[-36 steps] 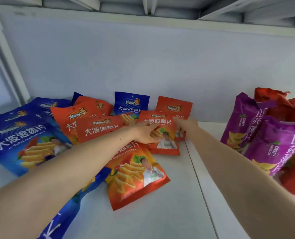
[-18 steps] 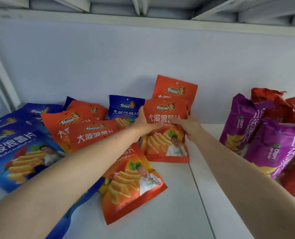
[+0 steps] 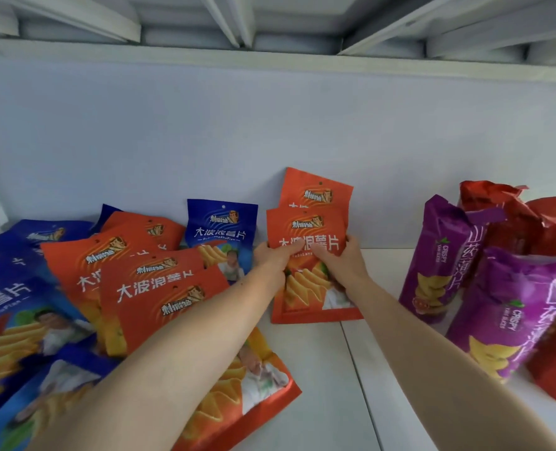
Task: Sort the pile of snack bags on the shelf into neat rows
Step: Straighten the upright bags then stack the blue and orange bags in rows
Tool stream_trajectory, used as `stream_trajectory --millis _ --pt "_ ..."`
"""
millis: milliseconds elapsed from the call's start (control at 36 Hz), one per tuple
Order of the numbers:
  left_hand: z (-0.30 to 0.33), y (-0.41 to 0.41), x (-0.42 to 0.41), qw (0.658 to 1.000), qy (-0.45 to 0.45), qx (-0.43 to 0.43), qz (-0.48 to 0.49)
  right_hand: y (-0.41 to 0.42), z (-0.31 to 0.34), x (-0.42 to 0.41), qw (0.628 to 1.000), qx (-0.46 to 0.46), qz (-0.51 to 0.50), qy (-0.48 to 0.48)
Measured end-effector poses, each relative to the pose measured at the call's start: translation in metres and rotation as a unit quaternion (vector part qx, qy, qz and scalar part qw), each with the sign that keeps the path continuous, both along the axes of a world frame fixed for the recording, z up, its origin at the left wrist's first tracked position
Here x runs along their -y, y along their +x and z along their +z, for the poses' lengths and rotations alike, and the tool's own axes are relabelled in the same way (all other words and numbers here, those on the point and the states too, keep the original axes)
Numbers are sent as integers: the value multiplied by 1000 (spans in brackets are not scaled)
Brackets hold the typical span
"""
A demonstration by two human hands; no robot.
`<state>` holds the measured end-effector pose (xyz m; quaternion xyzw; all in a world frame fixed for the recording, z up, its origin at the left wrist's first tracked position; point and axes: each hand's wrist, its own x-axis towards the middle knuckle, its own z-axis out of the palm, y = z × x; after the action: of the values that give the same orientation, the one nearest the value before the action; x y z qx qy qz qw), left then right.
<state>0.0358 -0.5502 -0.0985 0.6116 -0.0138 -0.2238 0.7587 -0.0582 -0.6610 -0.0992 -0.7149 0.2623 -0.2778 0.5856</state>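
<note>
A small orange snack bag stands upright on the white shelf near the back wall. My left hand grips its left edge and my right hand grips its right edge, thumbs across the front. A second orange bag leans on the wall right behind it. To the left lies a loose pile of orange bags and blue bags, overlapping. One blue bag stands behind the pile.
Purple snack bags and red bags stand crowded at the right. A large orange bag lies flat under my left forearm. A seam splits the shelf surface. The upper shelf's underside hangs overhead.
Both hands have stood the front orange bag up from lying tilted and pushed it back against the second orange bag. The view has shifted a little.
</note>
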Motion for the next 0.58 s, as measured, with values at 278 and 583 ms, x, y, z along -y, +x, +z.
stream_trajectory --millis 278,583 --pt "22 17 -18 994 60 37 -85 -12 4 5 996 -64 67 -2" --pt "7 15 -3 997 -41 -65 5 -46 -16 -42 908 -263 -6 -325"
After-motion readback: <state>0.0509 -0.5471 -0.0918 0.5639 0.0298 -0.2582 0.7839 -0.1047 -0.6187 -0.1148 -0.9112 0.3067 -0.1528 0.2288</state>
